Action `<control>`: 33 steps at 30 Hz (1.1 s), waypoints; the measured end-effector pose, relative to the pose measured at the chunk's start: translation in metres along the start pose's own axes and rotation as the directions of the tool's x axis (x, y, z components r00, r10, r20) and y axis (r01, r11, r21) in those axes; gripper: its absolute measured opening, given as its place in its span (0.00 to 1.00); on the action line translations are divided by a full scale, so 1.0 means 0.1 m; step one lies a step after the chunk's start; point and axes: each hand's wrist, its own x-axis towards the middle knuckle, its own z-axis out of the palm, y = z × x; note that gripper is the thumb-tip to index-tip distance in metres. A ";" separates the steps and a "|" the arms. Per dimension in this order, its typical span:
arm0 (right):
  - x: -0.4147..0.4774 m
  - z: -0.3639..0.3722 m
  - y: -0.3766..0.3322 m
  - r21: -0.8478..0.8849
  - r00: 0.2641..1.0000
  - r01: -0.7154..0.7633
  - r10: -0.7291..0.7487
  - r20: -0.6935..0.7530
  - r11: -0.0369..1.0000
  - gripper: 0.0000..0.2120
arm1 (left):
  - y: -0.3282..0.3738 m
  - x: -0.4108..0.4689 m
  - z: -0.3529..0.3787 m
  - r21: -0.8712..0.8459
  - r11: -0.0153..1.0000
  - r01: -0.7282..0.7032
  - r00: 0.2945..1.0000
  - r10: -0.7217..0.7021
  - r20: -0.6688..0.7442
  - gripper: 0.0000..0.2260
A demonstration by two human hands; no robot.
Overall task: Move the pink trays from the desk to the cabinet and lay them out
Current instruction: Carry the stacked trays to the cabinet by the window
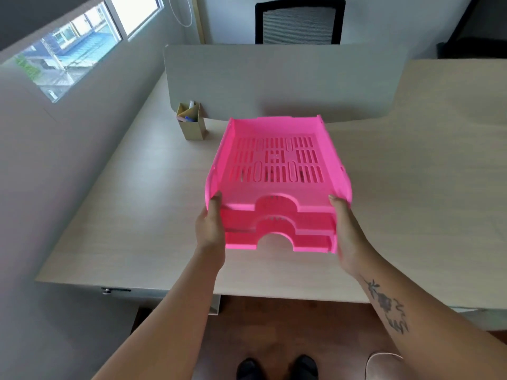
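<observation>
From the head camera, a stack of pink trays [277, 171] is held between both hands over the pale wood-grain desk [137, 209], its near end tipped up toward the camera; whether the far end still touches the desktop cannot be told. Three front lips with arched cut-outs show one above another, and the top tray's slotted floor is open to view. The left hand [210, 226] clasps the stack's left front corner, thumb on the top rim and fingers hidden along the side. The right hand [344, 229] clasps the right front corner the same way, thumb up on the rim; a tattoo runs down that forearm. Behind the trays stands a grey divider panel [282, 80], and near its left end a small cardboard pen holder [192, 123] with a few items in it sits on the desk. A black mesh-backed chair [299, 21] shows beyond the panel, a window [68, 42] at upper left.
</observation>
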 end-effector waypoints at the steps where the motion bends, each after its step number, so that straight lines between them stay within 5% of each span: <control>1: -0.02 0.03 -0.05 0.009 1.000 0.019 -0.019 -0.001 1.000 0.42 | 0.05 0.00 -0.01 -0.007 1.000 -0.002 1.000 0.002 -0.004 0.16; 4: -0.12 0.16 -0.25 0.016 0.996 0.090 -0.090 0.028 0.996 0.33 | 0.21 -0.07 -0.09 -0.046 0.998 -0.047 0.999 0.046 -0.025 0.17; 9: -0.12 0.54 -0.58 0.018 0.959 0.179 -0.179 0.219 0.984 0.32 | 0.53 -0.28 -0.37 -0.133 0.982 -0.132 0.972 0.102 -0.211 0.15; 15: -0.23 1.32 -0.63 -0.059 0.815 0.180 -0.116 0.568 0.982 0.33 | 0.56 -0.96 -1.04 -0.194 0.946 -0.260 0.798 0.098 -0.594 0.14; 23: -1.36 2.08 0.00 -0.198 0.411 0.147 0.122 0.903 0.969 0.31 | 0.10 -2.83 -1.72 -0.170 0.904 -0.391 0.379 -0.010 -0.925 0.15; 28: -2.62 2.28 0.52 -0.226 0.099 0.178 0.211 0.972 0.958 0.33 | -0.29 -4.16 -2.06 -0.134 0.891 -0.434 0.118 -0.092 -0.989 0.22; 33: -3.79 2.22 1.03 -0.152 -0.157 0.217 0.188 0.970 0.964 0.35 | -0.65 -5.34 -2.33 -0.065 0.874 -0.481 -0.066 -0.110 -0.992 0.19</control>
